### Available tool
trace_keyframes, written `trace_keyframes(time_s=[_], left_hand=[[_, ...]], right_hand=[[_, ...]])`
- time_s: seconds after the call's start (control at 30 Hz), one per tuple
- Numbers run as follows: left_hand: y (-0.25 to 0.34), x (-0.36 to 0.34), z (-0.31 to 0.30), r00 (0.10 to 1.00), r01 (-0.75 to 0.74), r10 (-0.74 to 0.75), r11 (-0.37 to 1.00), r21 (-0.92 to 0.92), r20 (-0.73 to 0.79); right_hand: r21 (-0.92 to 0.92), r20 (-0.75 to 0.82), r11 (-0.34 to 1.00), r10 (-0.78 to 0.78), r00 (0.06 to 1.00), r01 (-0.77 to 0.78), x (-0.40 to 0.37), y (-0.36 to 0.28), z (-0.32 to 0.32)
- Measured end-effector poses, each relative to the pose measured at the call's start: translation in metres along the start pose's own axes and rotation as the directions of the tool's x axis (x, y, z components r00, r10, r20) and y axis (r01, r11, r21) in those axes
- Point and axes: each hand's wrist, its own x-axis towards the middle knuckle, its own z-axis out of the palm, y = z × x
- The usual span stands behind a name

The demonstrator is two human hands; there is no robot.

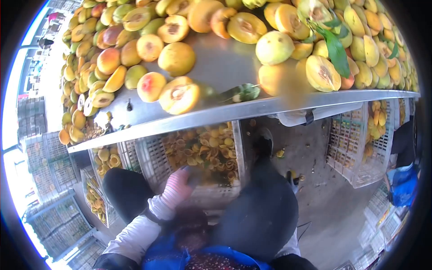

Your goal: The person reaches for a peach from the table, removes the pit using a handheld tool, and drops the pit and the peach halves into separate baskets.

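White, slotted plastic is seen in the crate (239,155), which is placed low in front of the person's knees (128,193). Its side walls are pointed away from the body and its far end is hidden under the metal table (225,58), so its long axis cannot be told for certain. Yellowish fruit pieces (216,148) are held in it, turned in many directions. The left hand (177,188) is poised over its near part; whether the rim is touched cannot be told. The fingertips are lost in a dark blur, so whether they are spread, pressed together or pinching something cannot be told. The right hand is hidden. Whole and halved fruits (177,58) are heaped on the table.
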Motion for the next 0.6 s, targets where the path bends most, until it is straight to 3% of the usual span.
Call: trace_keyframes(time_s=[0.07,0.13,0.17,0.2,0.27,0.3,0.37,0.4,0.43,0.5,0.53,0.57,0.6], left_hand=[[0.012,-0.009,-0.013,0.999,-0.040,0.040,0.999,-0.004,-0.023],[0.023,-0.024,-0.021,0.999,0.009,-0.020,0.968,-0.249,-0.039],[0.030,-0.031,-0.024,0.998,0.026,-0.044,0.929,-0.369,-0.040],[0.040,-0.039,-0.029,0.999,-0.014,-0.006,0.920,-0.393,-0.051],[0.058,-0.057,-0.035,0.995,-0.093,0.067,0.894,-0.439,-0.075],[0.057,-0.064,-0.033,0.977,-0.208,0.164,0.881,-0.424,-0.138],[0.069,-0.087,-0.040,0.985,-0.172,0.150,0.744,-0.645,-0.090],[0.075,-0.099,-0.048,0.986,-0.151,0.152,0.657,-0.739,-0.066],[0.078,-0.111,-0.058,0.980,-0.118,0.196,0.614,-0.781,0.007],[0.087,-0.133,-0.072,0.963,-0.086,0.265,0.450,-0.889,0.041],[0.088,-0.142,-0.075,0.952,-0.064,0.303,0.363,-0.930,0.052],[0.076,-0.144,-0.067,0.905,-0.084,0.423,0.290,-0.953,0.049],[0.076,-0.149,-0.069,0.940,0.004,0.333,0.209,-0.978,0.075]], right_hand=[[0.329,0.112,0.944,-0.042,0.993,0.003,-0.020,-0.042,-0.008],[0.461,0.212,0.886,-0.159,0.964,0.045,-0.073,-0.111,-0.017],[0.413,0.094,0.863,-0.357,0.929,0.290,-0.092,-0.132,-0.022],[0.434,0.059,0.790,-0.503,0.862,0.432,-0.129,-0.160,-0.023],[0.379,0.017,0.623,-0.744,0.668,0.684,-0.191,-0.205,-0.029],[0.192,0.067,0.534,-0.844,0.531,0.824,-0.210,-0.218,-0.037],[-0.159,0.292,0.178,-0.931,0.219,0.971,-0.234,-0.234,-0.053],[0.111,0.287,0.395,-0.891,0.351,0.912,-0.280,-0.244,-0.032],[0.379,0.277,0.551,-0.834,0.477,0.744,-0.326,-0.254,-0.011],[0.606,0.524,0.702,-0.707,0.475,0.375,-0.399,-0.241,0.018],[0.560,0.667,0.735,-0.674,0.317,0.382,-0.416,-0.233,0.026],[0.457,0.771,0.815,-0.563,0.300,0.355,-0.432,-0.223,0.038],[0.338,0.855,0.881,-0.435,0.282,0.331,-0.443,-0.209,0.050]])
